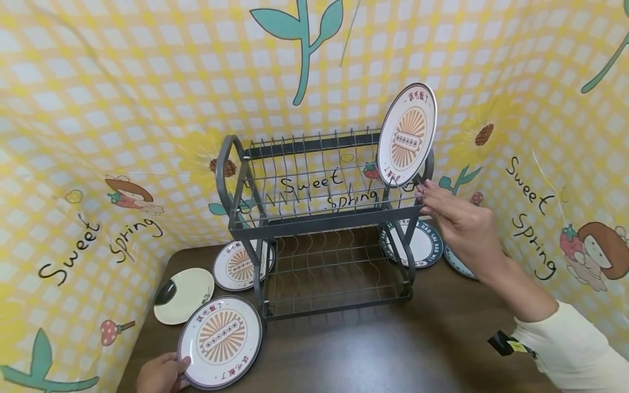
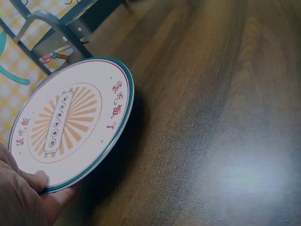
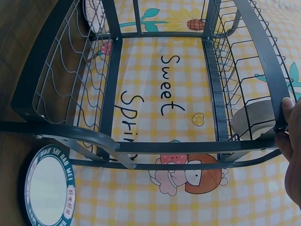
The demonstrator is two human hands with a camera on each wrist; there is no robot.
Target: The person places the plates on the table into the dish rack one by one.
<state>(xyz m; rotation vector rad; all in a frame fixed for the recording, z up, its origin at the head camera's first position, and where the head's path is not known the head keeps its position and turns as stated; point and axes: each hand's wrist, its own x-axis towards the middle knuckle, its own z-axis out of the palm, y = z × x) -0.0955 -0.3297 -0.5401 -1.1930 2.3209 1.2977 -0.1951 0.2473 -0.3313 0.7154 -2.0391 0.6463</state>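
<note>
In the head view my left hand (image 1: 159, 374) pinches the lower left edge of a white plate (image 1: 220, 343) with an orange sunburst and red characters. The thumb lies on top of the rim and the fingers are beneath; this plate (image 2: 70, 122) is tilted in the left wrist view. My right hand (image 1: 459, 218) is at the upper right front corner of a dark two-tier dish rack (image 1: 314, 221). Its thumb and fingers (image 3: 288, 110) grip the frame rail there. Right above these fingers a matching sunburst plate (image 1: 408, 136) stands on edge in the rack's top tier.
A cream plate (image 1: 189, 297) with a dark patch and another sunburst plate (image 1: 236, 266) lie left of the rack on the brown table (image 1: 354, 349). Behind its right side lie a blue-rimmed plate (image 1: 417, 245) and a light blue plate (image 1: 459, 263). Checked cloth (image 1: 162, 71) surrounds the table.
</note>
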